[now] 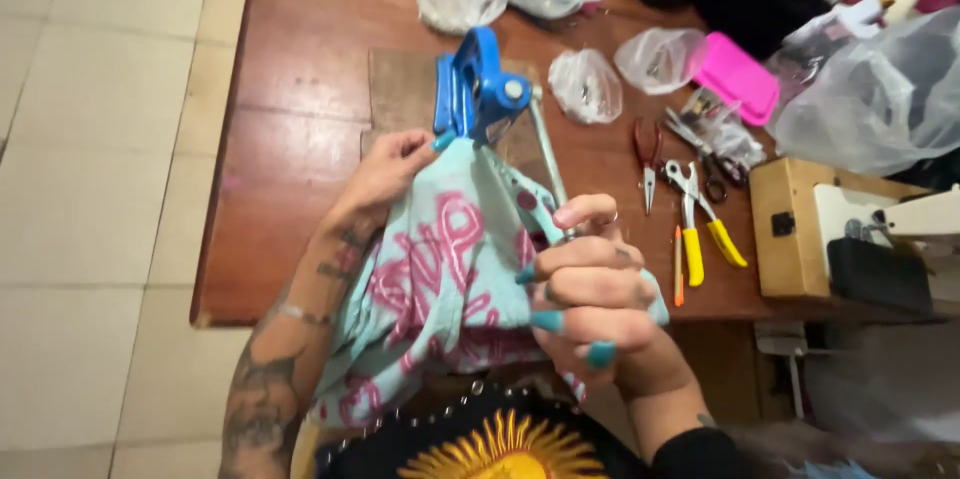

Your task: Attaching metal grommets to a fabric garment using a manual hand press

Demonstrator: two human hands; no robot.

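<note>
A light blue garment (pixel 440 279) with pink scribbled print hangs over the near edge of a wooden table (pixel 300 59). My left hand (pixel 385 171) pinches its top edge right under the jaw of a blue hand press (pixel 478 89) that stands on a wooden board. My right hand (pixel 590 284) is closed around the press's thin metal lever (pixel 548 154) and bunches the cloth beneath it. The fingernails on both hands are painted teal.
Right of the press lie red-handled pliers (pixel 648 154), yellow-handled pliers (pixel 700 224), scissors and an orange pen. Several clear bags of small parts (pixel 585 84) and a pink box (pixel 735 77) sit farther back. A sewing machine (pixel 880 239) stands at the right. Tiled floor lies left.
</note>
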